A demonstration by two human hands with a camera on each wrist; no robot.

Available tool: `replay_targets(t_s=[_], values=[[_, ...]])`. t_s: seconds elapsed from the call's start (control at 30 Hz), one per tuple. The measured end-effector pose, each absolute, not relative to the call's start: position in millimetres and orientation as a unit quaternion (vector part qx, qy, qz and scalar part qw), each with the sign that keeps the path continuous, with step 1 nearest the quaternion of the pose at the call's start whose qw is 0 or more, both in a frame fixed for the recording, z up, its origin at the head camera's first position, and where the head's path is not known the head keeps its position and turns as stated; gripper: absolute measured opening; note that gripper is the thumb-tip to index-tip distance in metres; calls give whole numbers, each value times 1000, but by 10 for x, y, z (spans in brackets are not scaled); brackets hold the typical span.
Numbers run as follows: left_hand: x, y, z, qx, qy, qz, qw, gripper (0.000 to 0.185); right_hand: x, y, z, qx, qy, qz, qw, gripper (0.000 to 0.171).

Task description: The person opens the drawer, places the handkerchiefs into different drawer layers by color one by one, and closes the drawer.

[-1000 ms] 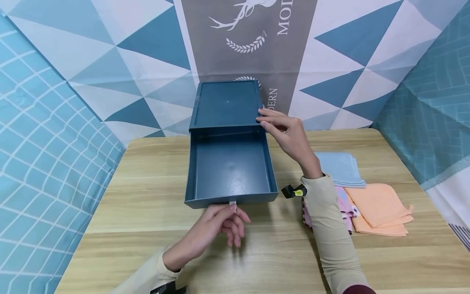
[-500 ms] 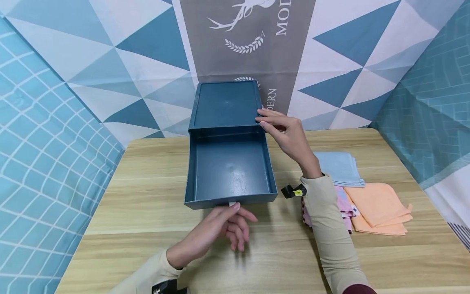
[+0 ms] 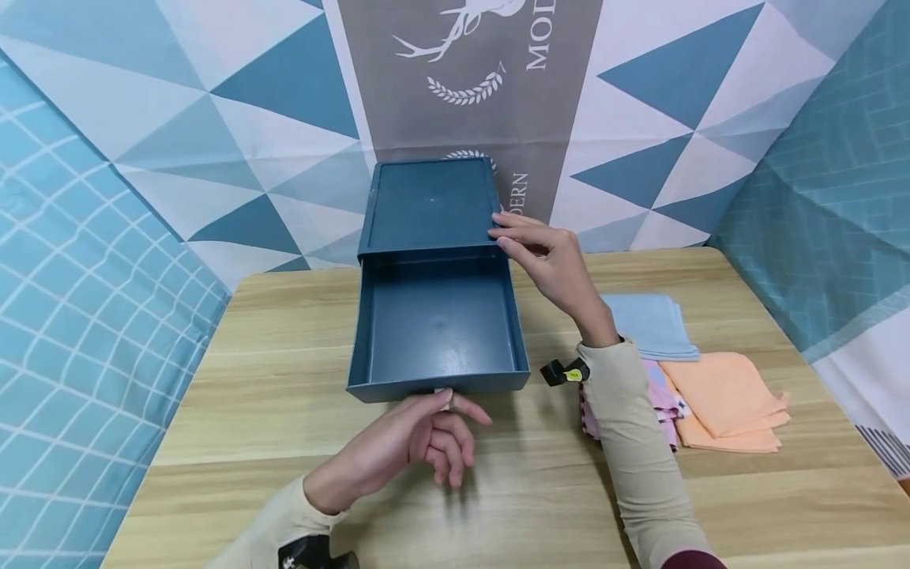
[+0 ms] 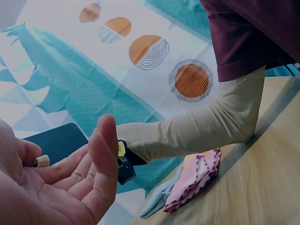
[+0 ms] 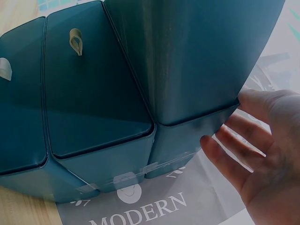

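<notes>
Head view looked forward and down from above my table (image 3: pixel 284 442), mid distance, took in whole drawer unit (image 3: pixel 434 205), open drawer (image 3: pixel 437 332), both hands. Left wrist view sat right behind left hand (image 4: pixel 56 187), faced sideways across table toward right sleeve (image 4: pixel 197 126) and folded cloths (image 4: pixel 194 180). Right wrist view hugged drawer unit (image 5: pixel 178 56), very near. Head and left wrist shared cloths (image 3: pixel 690 371); head and right wrist shared unit.
</notes>
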State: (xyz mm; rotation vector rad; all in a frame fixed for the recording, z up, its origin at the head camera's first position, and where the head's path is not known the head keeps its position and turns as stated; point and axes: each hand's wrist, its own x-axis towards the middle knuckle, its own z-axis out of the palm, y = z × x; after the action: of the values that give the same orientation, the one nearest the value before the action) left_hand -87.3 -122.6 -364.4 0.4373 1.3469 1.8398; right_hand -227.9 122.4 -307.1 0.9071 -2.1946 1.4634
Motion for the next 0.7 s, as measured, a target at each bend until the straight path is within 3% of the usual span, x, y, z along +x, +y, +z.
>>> replay_targets(t_s=[0.27, 0.7], values=[[-861, -1227, -3639, 176, 540, 723, 392, 57, -2473, 1271, -3252, 310, -791, 493, 186, 25], [-855, -1244, -3639, 160, 544, 722, 396, 57, -2198, 1366, -3097, 257, -841, 413, 236, 37]])
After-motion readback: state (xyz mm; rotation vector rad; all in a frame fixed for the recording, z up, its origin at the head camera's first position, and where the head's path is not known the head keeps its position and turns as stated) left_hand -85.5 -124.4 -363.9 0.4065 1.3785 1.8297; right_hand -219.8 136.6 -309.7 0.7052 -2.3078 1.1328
